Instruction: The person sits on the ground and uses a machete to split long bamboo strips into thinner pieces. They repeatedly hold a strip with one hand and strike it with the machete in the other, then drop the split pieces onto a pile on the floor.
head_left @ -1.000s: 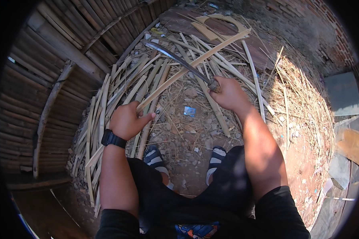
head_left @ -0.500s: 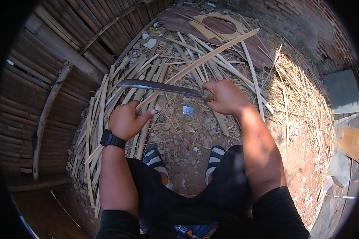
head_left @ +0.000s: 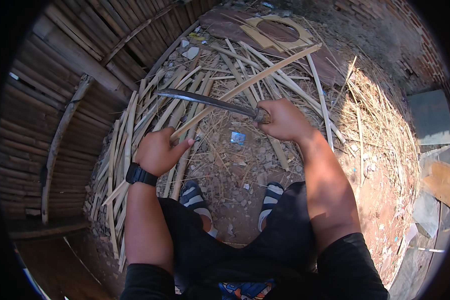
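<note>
My left hand, with a dark watch on its wrist, is closed around a long pale bamboo strip. The strip slants up and away to the right, and its near end shows behind my wrist. In my right hand is the handle of a machete, gripped in a closed fist. Its long dark blade points left and crosses over the strip, a little beyond my left hand. Whether the edge touches the strip I cannot tell.
Many loose bamboo strips lie in a heap at the left and far side. Beyond them is a light board with a round hole. A bamboo wall stands at left, a brick wall at far right. Sheets lean at right.
My right hand and the machete have shifted slightly right and nearer, with the blade tip tilted a bit. The strip's far end has dipped slightly; my left hand keeps its hold.
</note>
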{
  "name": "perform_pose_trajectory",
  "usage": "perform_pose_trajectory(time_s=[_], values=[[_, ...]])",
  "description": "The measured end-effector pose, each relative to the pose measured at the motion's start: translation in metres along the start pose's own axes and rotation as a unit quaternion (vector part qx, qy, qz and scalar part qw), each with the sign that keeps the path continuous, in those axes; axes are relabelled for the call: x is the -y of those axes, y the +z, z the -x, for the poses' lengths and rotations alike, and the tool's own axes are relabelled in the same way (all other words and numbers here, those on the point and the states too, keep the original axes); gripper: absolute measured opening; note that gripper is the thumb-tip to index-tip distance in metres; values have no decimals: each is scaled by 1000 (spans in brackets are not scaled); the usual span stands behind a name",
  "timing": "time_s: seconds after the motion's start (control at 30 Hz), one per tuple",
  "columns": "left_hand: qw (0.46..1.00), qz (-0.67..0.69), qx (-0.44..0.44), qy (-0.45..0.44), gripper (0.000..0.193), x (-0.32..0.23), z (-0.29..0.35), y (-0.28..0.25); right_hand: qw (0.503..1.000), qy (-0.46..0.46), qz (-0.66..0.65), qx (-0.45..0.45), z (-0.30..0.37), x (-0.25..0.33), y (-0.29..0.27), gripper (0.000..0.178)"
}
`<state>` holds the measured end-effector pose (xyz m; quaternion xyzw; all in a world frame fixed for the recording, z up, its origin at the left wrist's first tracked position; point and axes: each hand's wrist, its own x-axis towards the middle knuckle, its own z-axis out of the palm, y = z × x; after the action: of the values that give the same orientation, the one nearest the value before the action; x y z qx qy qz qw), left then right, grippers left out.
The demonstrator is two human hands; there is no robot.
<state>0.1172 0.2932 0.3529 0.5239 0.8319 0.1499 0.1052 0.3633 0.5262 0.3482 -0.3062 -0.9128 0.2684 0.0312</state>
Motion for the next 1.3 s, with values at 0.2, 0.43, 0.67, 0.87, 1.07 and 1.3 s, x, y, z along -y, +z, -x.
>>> perform_pose_trajectory(time_s=[0.2,0.43,0.67,0.87,1.07,1.3], values=[[999,-40,-19,19,56,7,-1,-4,967,125,-124,-187,-5,-58,4,39],[999,15,-27,24,58,5,-1,1,999,-37,15,33,5,8,1,39],[999,-8,-33,11,57,4,-1,-8,974,87,-111,-176,1,-63,-1,38],[999,13,-38,8,63,6,1,-7,999,32,-19,-29,3,-17,-10,38],[998,29,-56,-12,64,4,-2,-1,976,81,-84,-184,-1,-50,7,36],[995,49,-85,1,61,1,6,-11,998,28,-14,-51,2,-18,-13,48]])
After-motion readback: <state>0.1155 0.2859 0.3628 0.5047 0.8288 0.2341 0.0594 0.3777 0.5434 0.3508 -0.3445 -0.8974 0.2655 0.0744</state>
